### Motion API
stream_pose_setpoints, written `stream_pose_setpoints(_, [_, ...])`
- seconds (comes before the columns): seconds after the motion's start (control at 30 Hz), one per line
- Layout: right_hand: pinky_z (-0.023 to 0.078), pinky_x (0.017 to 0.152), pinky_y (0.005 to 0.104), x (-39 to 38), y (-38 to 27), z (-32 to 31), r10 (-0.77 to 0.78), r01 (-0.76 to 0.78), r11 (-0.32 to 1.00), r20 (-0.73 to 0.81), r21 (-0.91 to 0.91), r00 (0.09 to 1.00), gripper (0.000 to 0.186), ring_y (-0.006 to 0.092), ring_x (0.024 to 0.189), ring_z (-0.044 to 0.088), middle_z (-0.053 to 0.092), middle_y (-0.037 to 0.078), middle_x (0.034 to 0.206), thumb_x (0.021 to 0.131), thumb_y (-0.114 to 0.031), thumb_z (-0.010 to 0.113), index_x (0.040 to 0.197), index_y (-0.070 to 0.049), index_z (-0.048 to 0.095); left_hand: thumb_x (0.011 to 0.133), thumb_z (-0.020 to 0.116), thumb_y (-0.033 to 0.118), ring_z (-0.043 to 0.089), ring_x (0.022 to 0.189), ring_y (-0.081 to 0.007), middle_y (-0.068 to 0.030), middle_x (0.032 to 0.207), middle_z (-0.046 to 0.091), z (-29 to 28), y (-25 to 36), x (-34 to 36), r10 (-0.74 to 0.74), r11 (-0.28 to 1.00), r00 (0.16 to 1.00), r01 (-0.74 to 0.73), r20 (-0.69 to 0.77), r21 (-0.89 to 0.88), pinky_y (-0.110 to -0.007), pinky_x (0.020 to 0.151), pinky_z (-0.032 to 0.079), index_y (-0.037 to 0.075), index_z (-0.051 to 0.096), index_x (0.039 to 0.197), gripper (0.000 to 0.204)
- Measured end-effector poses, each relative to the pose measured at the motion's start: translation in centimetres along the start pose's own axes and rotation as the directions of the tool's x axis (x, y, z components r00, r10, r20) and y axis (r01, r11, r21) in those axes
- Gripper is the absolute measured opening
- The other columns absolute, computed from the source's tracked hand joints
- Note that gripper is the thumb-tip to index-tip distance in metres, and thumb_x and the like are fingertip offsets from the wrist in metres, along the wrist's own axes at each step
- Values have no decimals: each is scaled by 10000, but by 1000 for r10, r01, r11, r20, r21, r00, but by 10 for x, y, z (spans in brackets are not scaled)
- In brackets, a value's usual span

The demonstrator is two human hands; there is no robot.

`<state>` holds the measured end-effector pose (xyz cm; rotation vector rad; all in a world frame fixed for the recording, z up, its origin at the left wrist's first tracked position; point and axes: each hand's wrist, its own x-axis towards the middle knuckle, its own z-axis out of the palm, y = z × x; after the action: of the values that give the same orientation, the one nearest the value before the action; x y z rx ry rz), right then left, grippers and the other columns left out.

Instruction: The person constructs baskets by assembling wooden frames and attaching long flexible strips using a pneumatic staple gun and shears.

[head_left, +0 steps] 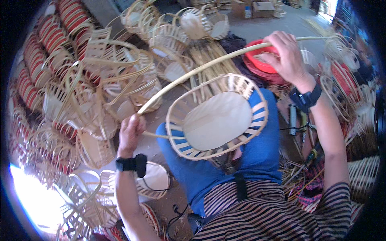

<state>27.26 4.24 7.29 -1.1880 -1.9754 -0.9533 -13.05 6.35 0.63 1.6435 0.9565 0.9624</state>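
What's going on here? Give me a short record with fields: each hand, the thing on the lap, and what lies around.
left hand: left hand grips one end of a long pale cane strip
right hand: right hand holds the same strip farther along, raised and bowed into an arch
on lap: oval woven basket with a pale flat base, no handle fitted
left side: heap of finished baskets with looped handles
far side: red basin
floor by right knee: hand tools

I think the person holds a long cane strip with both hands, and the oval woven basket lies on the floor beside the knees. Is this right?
Not quite. The head view shows the oval woven basket resting on the person's lap, on the blue trousers, not on the floor. The rest holds: the left hand and right hand both grip the long cane strip.
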Motion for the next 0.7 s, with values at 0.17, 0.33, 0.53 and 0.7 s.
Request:
stream_pose_setpoints(0.17, [345, 632, 340, -85, 79, -23, 266, -275, 961, 208, 16, 941, 310, 257, 672, 483, 484, 103, 690, 748, -331, 472, 791, -24, 463, 825, 369, 338, 282, 480, -78, 19, 519, 302, -13, -7, -9, -75, 995, 990, 66, -117, -77, -214, 446, 223, 82, 370, 557, 371])
stream_pose_setpoints(0.33, [369, 558, 351, -116, 82, -21, 435, -470, 878, 252, 96, 865, 253, 281, 620, 493, 497, 131, 646, 738, -254, 510, 755, -3, 486, 823, 362, 345, 353, 553, -110, -14, 570, 362, -37, -3, -8, -35, 997, 999, 32, 34, 66, -241, 515, 288, 68, 405, 618, 347])
stream_pose_setpoints(0.53, [369, 500, 330, -97, 81, -11, 462, -491, 862, 204, 124, 863, 243, 272, 546, 483, 494, 143, 588, 723, -248, 548, 736, -8, 516, 734, 499, 308, 466, 776, -162, -71, 809, 501, 7, 71, 33, 97, 816, 993, -119, 69, 566, -273, 681, 370, 4, 485, 923, 358])
stream_pose_setpoints(0.7, [358, 497, 233, -85, 73, 5, 623, -601, 651, 127, 463, 772, 256, 113, 522, 460, 533, 86, 603, 709, -265, 579, 771, -17, 559, 670, 590, 222, 525, 689, -214, -108, 768, 533, 126, 130, 92, 368, 490, 852, -519, 373, 701, -289, 609, 407, 46, 507, 932, 327])
